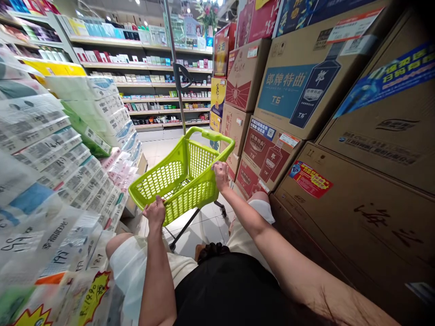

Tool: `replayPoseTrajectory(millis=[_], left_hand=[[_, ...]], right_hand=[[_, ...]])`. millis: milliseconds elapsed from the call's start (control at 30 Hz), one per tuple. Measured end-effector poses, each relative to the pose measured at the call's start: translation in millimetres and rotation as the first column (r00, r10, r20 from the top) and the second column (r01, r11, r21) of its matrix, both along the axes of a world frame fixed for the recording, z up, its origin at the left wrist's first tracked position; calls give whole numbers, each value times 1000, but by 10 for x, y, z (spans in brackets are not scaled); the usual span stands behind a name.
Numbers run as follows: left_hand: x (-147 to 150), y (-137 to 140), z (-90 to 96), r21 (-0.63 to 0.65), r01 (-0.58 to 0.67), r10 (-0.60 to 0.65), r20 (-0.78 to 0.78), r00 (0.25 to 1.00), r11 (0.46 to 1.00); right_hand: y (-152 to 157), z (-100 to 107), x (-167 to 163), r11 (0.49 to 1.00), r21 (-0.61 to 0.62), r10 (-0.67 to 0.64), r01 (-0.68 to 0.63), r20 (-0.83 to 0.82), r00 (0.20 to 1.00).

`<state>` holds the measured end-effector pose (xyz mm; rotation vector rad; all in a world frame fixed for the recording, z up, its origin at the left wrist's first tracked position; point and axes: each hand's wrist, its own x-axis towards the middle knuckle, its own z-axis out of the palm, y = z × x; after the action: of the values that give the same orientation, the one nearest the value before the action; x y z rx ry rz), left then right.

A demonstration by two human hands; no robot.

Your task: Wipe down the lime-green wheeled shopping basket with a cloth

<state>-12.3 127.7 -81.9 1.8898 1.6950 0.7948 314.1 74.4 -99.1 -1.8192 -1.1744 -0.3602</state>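
In front of me in the aisle stands a lime-green shopping cart point(176, 206) with a perforated plastic basket on dark metal legs. The part of its basket that I can see into holds nothing. My left hand point(155, 213) is closed over the rim at the near left. Farther along the same side, near the raised handle end, my right hand point(221, 175) grips the rim. The cart sits at an angle, its handle end pointing away to the right. Some fingertips of both hands are hidden behind the rim.
Stacked packs of tissue paper point(44, 140) with handwritten price marks rise close on the left. Tall piles of cardboard liquor boxes point(285, 86) line the right. Shelves of small packaged goods point(146, 68) stand across the back, with a thin metal pole point(175, 54) before them. Pale floor tiles point(152, 145) show between.
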Motion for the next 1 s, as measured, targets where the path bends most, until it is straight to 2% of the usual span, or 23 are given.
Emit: replayPoseTrajectory(millis=[67,100,200,233,367,400,533,567,667,700,833,867,967,1000], left_hand=[[13,-4,2,18,-28,27,16,999,999],[18,-6,0,25,-34,33,24,999,999],[21,-8,-11,25,-35,34,40,999,999],[15,-6,-15,23,-32,31,42,999,999],[-50,16,-4,15,15,-15,25,1000,1000],[-69,19,11,13,28,-28,9,1000,1000],[-96,-8,111,0,32,-32,13,999,999],[-88,-23,140,-9,34,-34,26,999,999],[-59,-67,206,-21,55,-54,47,997,998],[-56,-76,216,-17,53,-52,54,997,998],[-100,-77,213,-41,17,-13,97,995,999],[-118,-71,207,-58,7,-1,105,994,998],[-160,-53,194,-78,-6,15,122,992,997],[-167,-50,190,-72,-8,17,120,993,997]], right_hand=[[-34,-5,-8,992,-129,36,-18,138,990],[-44,-9,-20,988,-152,12,13,159,987],[-32,-43,-89,974,-131,-165,183,143,976],[-18,-68,-120,973,-113,-183,199,136,974],[31,-166,-171,990,-138,7,26,239,971],[38,-171,-152,991,-132,5,26,231,973],[44,-144,-106,984,-71,-153,162,119,981],[38,-144,-126,986,-85,-133,145,136,982],[0,-171,-232,981,-192,50,-1,249,967],[-13,-182,-268,977,-214,65,-8,260,963],[-22,-228,-408,969,-183,-138,163,143,980],[-18,-243,-449,971,-193,-115,141,140,984],[-14,-287,-574,965,-253,125,-72,197,972],[-15,-298,-618,964,-246,147,-97,193,970]])
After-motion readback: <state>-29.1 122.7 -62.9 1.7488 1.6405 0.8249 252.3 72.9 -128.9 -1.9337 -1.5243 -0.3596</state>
